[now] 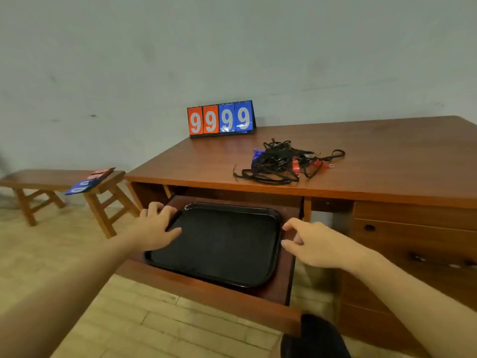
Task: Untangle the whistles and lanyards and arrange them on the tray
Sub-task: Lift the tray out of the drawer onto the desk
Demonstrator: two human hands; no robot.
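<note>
Both hands, left (157, 228) and right (313, 244), fingers spread, reached for the stiff, light-looking black tray's (277, 220) side rims; limp tangled lanyards (281, 164) lay beyond it.

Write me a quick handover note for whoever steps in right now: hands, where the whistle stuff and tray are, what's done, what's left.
Left hand: fingers rest on the left rim of the black rectangular plastic tray, not clearly gripping.
Right hand: fingers loosely curled at the tray's right rim, holding nothing.
The tray lies in the pulled-out wooden desk drawer with nothing on it.
The tangled pile of black lanyards with red and blue whistles sits on the brown wooden desk top, untouched.
Done: drawer open, tray reached.
Left: probably lift the tray out, untangle every lanyard, lay them out on the tray.
</note>
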